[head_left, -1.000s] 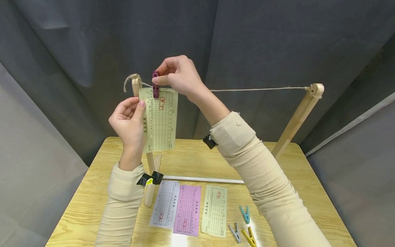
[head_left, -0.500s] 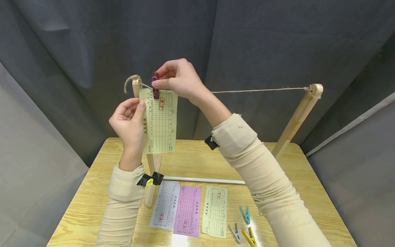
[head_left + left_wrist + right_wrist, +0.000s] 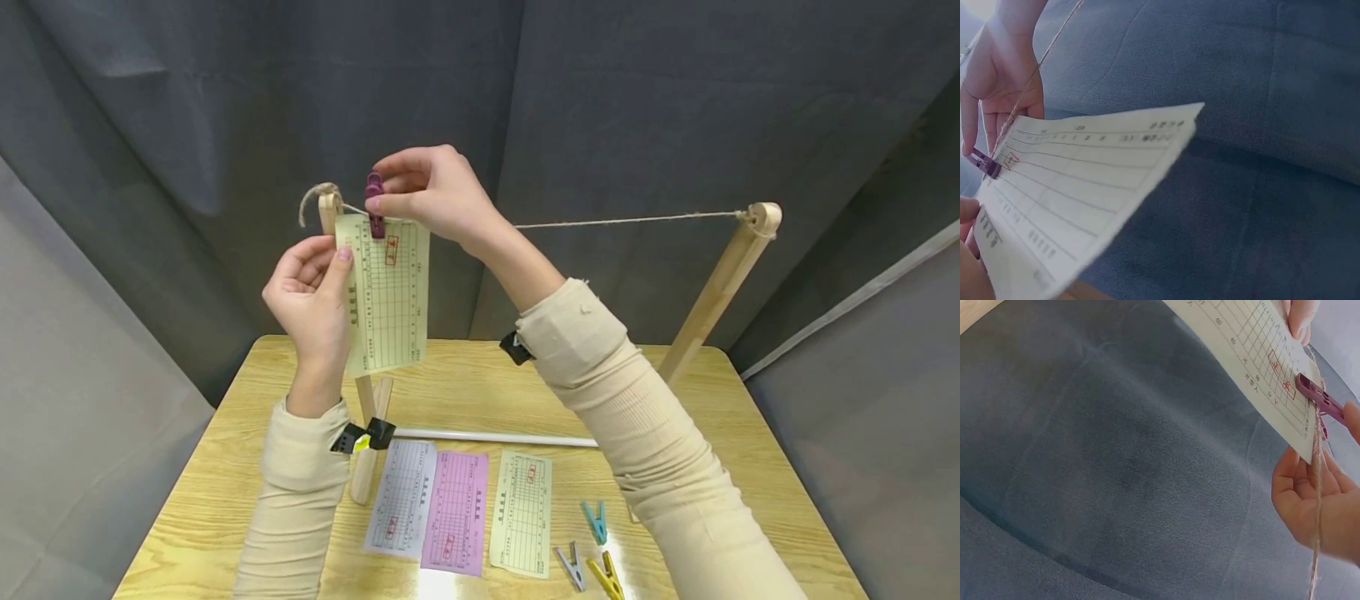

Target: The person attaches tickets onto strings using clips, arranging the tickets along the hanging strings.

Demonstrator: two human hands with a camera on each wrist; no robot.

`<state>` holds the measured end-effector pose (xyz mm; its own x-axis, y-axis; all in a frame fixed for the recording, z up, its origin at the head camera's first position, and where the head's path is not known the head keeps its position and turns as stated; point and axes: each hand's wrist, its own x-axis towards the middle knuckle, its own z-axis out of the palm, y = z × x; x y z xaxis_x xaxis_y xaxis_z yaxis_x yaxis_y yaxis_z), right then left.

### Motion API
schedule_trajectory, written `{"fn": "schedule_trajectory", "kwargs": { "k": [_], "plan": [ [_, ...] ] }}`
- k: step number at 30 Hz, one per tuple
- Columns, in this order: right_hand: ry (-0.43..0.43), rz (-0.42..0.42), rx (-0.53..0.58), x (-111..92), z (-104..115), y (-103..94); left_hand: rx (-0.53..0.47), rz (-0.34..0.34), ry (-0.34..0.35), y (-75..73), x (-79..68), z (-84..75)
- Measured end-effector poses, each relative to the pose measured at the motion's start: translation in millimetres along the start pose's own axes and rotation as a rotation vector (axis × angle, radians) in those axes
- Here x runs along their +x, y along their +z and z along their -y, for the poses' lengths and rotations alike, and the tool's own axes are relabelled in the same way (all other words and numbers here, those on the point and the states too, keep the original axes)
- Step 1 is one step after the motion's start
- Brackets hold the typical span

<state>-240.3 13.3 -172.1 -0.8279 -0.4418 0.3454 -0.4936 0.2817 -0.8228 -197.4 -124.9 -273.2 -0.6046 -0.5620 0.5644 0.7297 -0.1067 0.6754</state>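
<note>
In the head view a pale green paper form (image 3: 388, 308) with a red stamp hangs at the twine line (image 3: 630, 220), near the left wooden post (image 3: 328, 210). My left hand (image 3: 311, 292) pinches its left edge between thumb and fingers. With thumb and fingers my right hand (image 3: 446, 192) grips a purple clothespin (image 3: 377, 218), whose lower end overlaps the form's top edge. The right wrist view shows the clothespin (image 3: 1319, 397) on the form (image 3: 1260, 356) beside the twine (image 3: 1316, 506). From the left wrist, the form's lower end (image 3: 1116, 162) tilts out toward the camera.
On the wooden table (image 3: 225, 500) lie a white form (image 3: 401, 500), a pink form (image 3: 455, 512) and another green form (image 3: 521, 512). Blue (image 3: 596, 522), grey (image 3: 572, 567) and yellow (image 3: 606, 575) clothespins lie at their right. A right post (image 3: 720, 292) and white rod (image 3: 495, 436) stand behind.
My right hand has come down slightly, and the twine dips a little more beside it. Both hands keep their hold on the form and the clothespin.
</note>
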Motion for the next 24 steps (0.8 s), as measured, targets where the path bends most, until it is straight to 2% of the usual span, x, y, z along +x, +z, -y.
{"fn": "schedule_trajectory", "kwargs": {
  "k": [15,24],
  "plan": [
    [-0.002,-0.066,-0.038,-4.2,1.7,-2.2,0.112,0.043,0.019,-14.4,-3.2,2.1],
    [-0.032,-0.080,0.038,-8.5,-2.9,-10.4,0.146,0.046,-0.008,-30.7,-7.0,3.1]
  ]
}}
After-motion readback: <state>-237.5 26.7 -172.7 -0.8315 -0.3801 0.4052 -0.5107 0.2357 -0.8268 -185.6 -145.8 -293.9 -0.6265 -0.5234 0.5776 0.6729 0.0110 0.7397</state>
